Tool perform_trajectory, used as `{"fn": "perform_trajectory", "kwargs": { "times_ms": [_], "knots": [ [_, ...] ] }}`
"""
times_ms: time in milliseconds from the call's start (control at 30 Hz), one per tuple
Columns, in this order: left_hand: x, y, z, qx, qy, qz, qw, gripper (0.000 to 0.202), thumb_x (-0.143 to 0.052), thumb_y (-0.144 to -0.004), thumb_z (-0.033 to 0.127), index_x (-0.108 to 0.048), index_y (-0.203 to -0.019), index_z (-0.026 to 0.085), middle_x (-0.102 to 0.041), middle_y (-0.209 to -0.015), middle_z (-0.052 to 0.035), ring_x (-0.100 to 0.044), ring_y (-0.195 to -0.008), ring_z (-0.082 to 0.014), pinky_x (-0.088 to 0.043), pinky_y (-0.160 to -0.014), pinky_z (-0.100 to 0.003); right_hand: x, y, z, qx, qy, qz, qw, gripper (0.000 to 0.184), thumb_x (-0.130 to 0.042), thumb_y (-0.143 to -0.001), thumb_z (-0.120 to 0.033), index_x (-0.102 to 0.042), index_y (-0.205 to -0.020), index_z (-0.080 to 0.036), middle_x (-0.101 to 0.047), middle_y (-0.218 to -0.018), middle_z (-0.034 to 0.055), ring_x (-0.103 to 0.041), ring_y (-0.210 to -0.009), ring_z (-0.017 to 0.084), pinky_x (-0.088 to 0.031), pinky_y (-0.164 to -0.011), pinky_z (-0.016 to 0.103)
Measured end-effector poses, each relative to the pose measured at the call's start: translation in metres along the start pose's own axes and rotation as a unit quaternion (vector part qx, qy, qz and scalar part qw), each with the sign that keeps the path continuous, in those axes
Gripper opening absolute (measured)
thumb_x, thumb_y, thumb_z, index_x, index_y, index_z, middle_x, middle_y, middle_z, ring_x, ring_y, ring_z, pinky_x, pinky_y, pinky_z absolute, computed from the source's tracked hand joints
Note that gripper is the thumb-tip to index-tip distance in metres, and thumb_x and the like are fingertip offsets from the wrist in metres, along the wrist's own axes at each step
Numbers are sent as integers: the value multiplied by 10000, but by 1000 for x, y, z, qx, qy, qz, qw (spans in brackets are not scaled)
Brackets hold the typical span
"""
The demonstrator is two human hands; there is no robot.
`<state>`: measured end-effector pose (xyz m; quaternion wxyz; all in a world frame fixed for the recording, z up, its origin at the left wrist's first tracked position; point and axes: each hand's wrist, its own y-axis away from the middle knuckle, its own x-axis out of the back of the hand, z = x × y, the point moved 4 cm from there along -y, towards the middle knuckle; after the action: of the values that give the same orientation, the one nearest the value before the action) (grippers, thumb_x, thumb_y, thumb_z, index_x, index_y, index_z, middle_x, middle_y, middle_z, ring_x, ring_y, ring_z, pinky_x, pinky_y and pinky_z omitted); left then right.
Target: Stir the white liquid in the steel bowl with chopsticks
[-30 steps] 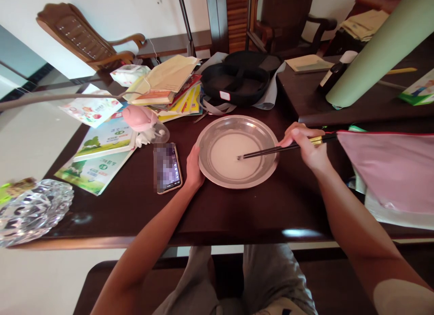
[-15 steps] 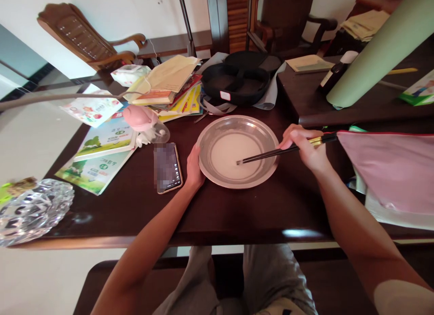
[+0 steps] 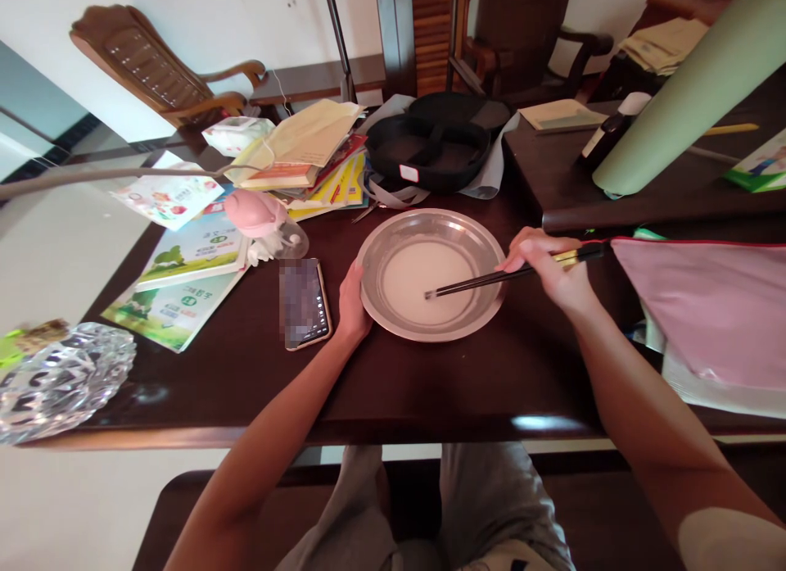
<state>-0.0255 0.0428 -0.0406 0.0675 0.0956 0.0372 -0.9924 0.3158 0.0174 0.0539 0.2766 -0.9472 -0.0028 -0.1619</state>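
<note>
A round metal plate [image 3: 376,302] with a wide rim rests on the dark table. It holds a milky white liquid [image 3: 417,268]. My left hand [image 3: 354,303] grips the plate's left rim, its fingers mostly hidden beyond the edge. In my right hand [image 3: 548,264], at the plate's right side, is a pair of black chopsticks [image 3: 479,282] with gold bands near the top. My fingers are closed around them, and their tips dip into the liquid just left of the middle.
Left of the plate lie a phone [image 3: 305,304], a pink-topped bottle [image 3: 261,219], booklets [image 3: 178,309] and a glass dish [image 3: 67,382]. Behind are stacked books [image 3: 307,145] and a black case [image 3: 430,149]. A pink pouch [image 3: 706,309] and green cylinder [image 3: 681,96] stand at right.
The chopsticks and my right hand have shifted slightly to the left, the tips moving a little across the liquid. My left hand and the plate stay in place.
</note>
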Motion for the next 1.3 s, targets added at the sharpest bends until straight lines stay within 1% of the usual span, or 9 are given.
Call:
{"fn": "perform_trajectory", "kwargs": {
  "times_ms": [167, 400, 500, 633, 733, 867, 1000, 1133, 1300],
  "knots": [
    [0, 0, 0, -1, -3, 4, 1000, 579, -787, -969, 745, -875, -1259, 252, -855, -1474, -96, -744, -1457, -399, -568, -1279, -529, -24, 1, 0, 32, 58, -71, 995, 300, -807, -1054, -605, -903, -889, -374, -908, -904, 18, -774, -881, 293, -592, -937, 536],
    [0, 0, 0, -6, -11, 9, 1000, 586, -793, -953, 761, -878, -1230, 251, -867, -1448, -91, -745, -1447, -402, -566, -1280, -533, 7, -2, 2, -21, 15, 45, 999, 622, -683, -1064, -802, -815, -668, -340, -801, -699, 38, -726, -760, 281, -585, -892, 543],
    [1, 1, 1, -5, -21, 9, 1000, 584, -791, -958, 761, -876, -1226, 249, -868, -1446, -93, -746, -1447, -402, -561, -1286, -537, -3, 0, -1, -13, 10, 2, 1000, 629, -677, -1072, -790, -799, -655, -335, -799, -703, 34, -723, -785, 274, -577, -872, 516],
    [-1, 1, 2, 1, -2, 0, 1000, 581, -794, -957, 758, -866, -1237, 254, -845, -1500, -93, -726, -1487, -400, -549, -1305, -535, -21, 0, 0, 7, 79, -71, 994, 434, -745, -1068, -691, -878, -838, -348, -883, -878, 34, -755, -914, 288, -580, -968, 529],
    [-3, 2, 3, 6, 11, 4, 1000, 579, -819, -933, 751, -867, -1228, 255, -851, -1488, -92, -729, -1483, -403, -556, -1298, -531, -13, -1, 2, 7, 92, -24, 995, 399, -755, -1068, -680, -873, -848, -369, -867, -862, 34, -758, -891, 300, -589, -974, 549],
    [-4, 3, 4, 3, 2, 8, 1000, 565, -805, -943, 751, -868, -1194, 248, -872, -1420, -101, -742, -1457, -413, -586, -1262, -534, 8, -1, 1, -24, 37, 65, 997, 573, -684, -1082, -756, -804, -707, -340, -798, -736, 43, -740, -793, 296, -614, -929, 554],
    [-3, 2, 5, 1, -10, 11, 1000, 559, -798, -954, 745, -869, -1193, 246, -868, -1426, -105, -741, -1455, -411, -582, -1262, -533, -2, 0, -2, -26, 13, 15, 999, 624, -686, -1057, -797, -779, -650, -332, -805, -709, 39, -742, -798, 290, -611, -876, 532],
    [-2, 2, 4, 9, -5, 17, 1000, 576, -808, -939, 754, -872, -1220, 255, -854, -1479, -93, -728, -1474, -402, -562, -1286, -526, -19, -1, 0, -8, 70, -54, 996, 410, -791, -1027, -701, -866, -808, -362, -886, -855, 23, -766, -886, 295, -599, -950, 541],
    [-3, 3, 5, 5, -3, 10, 1000, 575, -811, -944, 745, -866, -1212, 239, -859, -1460, -101, -737, -1456, -401, -569, -1271, -518, 0, -2, 1, -1, 53, 38, 998, 462, -747, -1081, -675, -856, -767, -354, -853, -793, 32, -740, -805, 288, -582, -913, 542]
  ]
}}
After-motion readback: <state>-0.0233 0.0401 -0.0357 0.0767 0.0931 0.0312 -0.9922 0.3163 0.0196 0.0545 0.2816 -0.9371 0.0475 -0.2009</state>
